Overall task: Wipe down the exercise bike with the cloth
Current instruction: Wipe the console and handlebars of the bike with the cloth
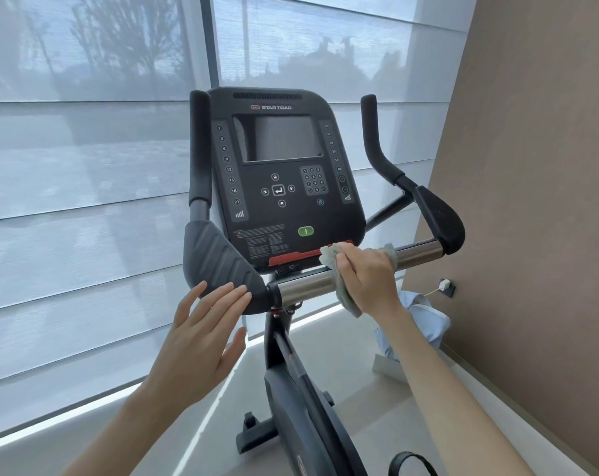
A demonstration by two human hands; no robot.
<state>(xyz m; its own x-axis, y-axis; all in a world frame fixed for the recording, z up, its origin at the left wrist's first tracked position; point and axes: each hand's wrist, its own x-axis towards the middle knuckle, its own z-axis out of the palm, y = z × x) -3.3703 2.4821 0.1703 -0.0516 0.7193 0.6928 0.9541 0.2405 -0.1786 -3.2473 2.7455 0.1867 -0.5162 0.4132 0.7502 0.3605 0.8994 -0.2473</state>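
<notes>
The bike (291,389) is black, its console (284,201) dark-screened with a green button lit low down. Under the console runs a chrome bar (304,286), and the pale green cloth (328,257) lies draped over it, right of centre. The right hand (370,276) grasps cloth and bar from above, fingers curled. The left hand (202,338) is released, fingers straight, tips at the ribbed left pad (219,262); whether they touch it is unclear
</notes>
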